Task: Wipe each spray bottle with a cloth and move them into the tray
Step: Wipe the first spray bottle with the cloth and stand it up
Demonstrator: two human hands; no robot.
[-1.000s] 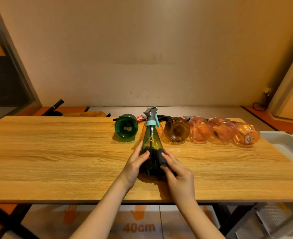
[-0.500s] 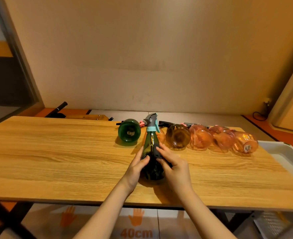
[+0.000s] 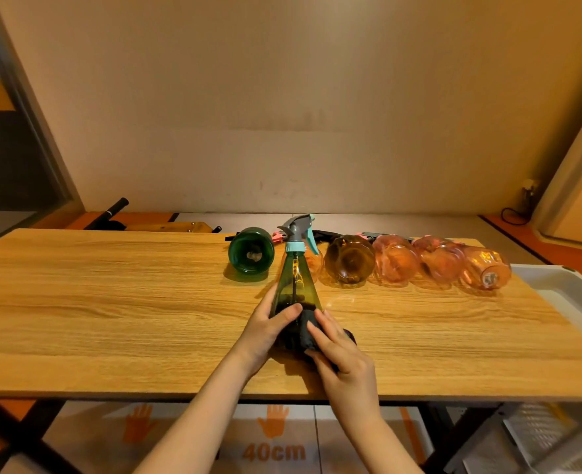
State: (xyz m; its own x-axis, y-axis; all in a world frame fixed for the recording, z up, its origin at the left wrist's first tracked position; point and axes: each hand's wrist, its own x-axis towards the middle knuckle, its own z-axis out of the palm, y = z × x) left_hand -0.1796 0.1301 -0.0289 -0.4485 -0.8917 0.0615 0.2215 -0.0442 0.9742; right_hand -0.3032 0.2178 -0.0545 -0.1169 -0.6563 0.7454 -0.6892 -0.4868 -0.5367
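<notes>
I'm mid-wipe on the green spray bottle [image 3: 294, 285] standing upright on the surface [image 3: 111, 302]: my left hand [image 3: 265, 331] grips its base, my right hand [image 3: 339, 350] presses the dark cloth [image 3: 308, 328] against it, the tray [image 3: 563, 295] comes next

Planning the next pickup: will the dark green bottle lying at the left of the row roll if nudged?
Probably. The dark green bottle lies on its side with its round base toward the camera, so it may roll. It looks empty, likely light. Its taper may curve the roll.
</notes>
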